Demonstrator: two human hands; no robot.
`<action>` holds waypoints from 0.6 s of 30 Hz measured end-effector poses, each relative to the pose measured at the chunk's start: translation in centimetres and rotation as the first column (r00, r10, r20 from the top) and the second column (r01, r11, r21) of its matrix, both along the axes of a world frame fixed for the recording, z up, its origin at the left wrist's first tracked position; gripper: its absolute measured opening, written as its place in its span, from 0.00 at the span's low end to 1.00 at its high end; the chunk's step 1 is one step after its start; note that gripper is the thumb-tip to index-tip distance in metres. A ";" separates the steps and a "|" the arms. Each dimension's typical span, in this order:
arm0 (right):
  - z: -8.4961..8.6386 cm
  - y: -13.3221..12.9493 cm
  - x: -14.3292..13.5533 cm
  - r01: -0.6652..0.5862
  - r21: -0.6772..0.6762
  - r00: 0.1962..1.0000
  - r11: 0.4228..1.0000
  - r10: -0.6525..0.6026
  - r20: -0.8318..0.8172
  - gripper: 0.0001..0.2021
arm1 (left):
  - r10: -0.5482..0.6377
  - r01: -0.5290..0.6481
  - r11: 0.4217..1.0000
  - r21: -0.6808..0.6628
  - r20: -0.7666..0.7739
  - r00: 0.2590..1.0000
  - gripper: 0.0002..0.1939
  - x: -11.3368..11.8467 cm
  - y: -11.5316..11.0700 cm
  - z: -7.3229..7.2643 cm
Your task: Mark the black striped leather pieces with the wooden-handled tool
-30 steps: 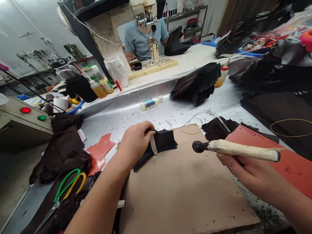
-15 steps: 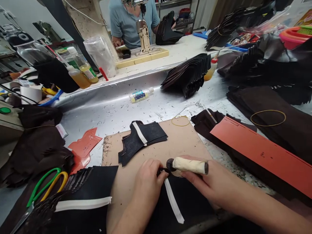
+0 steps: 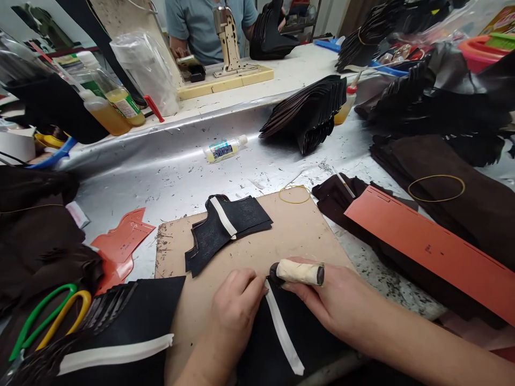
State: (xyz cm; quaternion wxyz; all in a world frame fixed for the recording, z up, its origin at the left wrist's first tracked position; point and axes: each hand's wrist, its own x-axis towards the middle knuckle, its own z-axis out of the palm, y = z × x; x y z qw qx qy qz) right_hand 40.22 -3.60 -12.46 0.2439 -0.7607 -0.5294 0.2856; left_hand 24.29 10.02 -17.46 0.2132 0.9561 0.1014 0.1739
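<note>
My left hand point(image 3: 237, 303) reaches up from below, fingers curled, pinching the top edge of a black piece point(image 3: 317, 343) where a white strip point(image 3: 284, 335) ends. My right hand point(image 3: 333, 303) comes in from the lower right, closed round the wrapped handle of a hammer point(image 3: 300, 271), its dark rounded head just beside my left fingertips. The black piece overlaps the near edge of the tan board point(image 3: 298, 236); bare board runs between my hands and a notched black stack point(image 3: 245, 217) near the far edge. Beyond, the silvery desk point(image 3: 181, 187) looks creased and speckled; a smooth orange sheet point(image 3: 434, 246) lies rightward.
</note>
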 end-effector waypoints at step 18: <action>1.6 0.8 0.4 -0.042 0.045 0.999 0.998 0.043 -0.031 0.09 | -0.128 0.132 0.977 0.169 -0.034 0.991 0.12 0.1 0.2 0.5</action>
